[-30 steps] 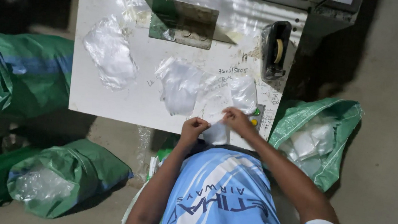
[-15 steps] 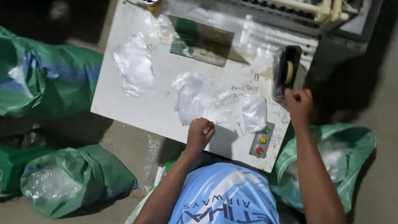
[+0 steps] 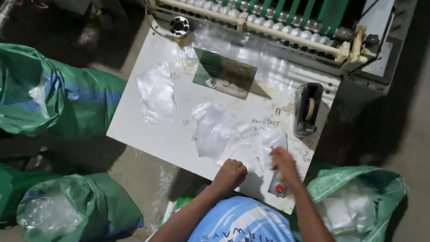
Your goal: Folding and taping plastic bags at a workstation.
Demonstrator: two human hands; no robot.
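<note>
- A person in a light blue shirt sits at 6 o'clock, seen from above, facing a white metal work table (image 3: 172, 133) on a bag-making machine.
- The left hand (image 3: 229, 173) is curled into a loose fist, knuckles pressing the near edge of a thin stack of clear plastic bags (image 3: 251, 147) just past 6 o'clock on the table.
- The right hand (image 3: 283, 162) lies flat on the stack's right side, fingers together; whether it pinches a sheet I cannot tell.
- Two more crumpled clear plastic heaps lie on the table, one at the centre (image 3: 213, 128), one toward 10 o'clock (image 3: 157, 92).
- A black tape dispenser (image 3: 308, 108) stands at 2 o'clock; green-striped rollers (image 3: 267, 1) run along 12 o'clock.
- An open green woven sack (image 3: 374, 202) at 4 o'clock already holds bundled clear bags; fuller green sacks (image 3: 46, 96) sit at 8 and 9 o'clock.
- Judging by this, some bundles are packed, while three piles remain loose on the table.
</note>
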